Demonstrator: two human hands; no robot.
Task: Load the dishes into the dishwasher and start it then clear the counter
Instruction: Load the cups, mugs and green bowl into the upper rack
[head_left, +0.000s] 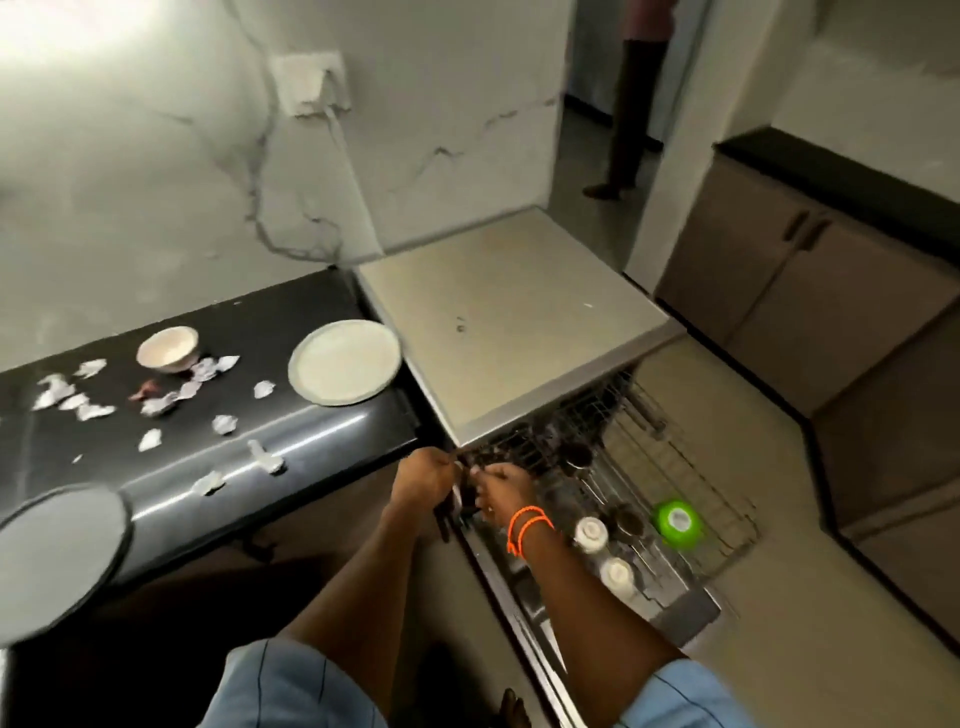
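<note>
The black table (208, 457) ends at its right edge against the dishwasher (519, 322), whose flat grey top stands bare but for a few small specks. Below that top the rack (691, 467) is drawn out over the pale floor, with open floor between it and the brown cabinets (779, 291) on the far side. A doorway behind shows another person's legs (628, 114).

On the table: a white plate (344, 361) near the right edge, just beside the dishwasher; a small bowl (168, 349) further left; crumpled foil scraps (156, 400) scattered around and in front of the bowl; a dark round pan or lid (57, 556) at the near left, blurred. In the rack sit two white cups (591, 532), dark cups and a green round item (677, 522).

Both hands meet at the rack's near left corner, under the dishwasher's front edge. The left hand (423, 480) has its grip curled closed, the right hand (506, 493), orange bands at the wrist, likewise curled; a thin pale piece shows between them, but what each pinches cannot be told
</note>
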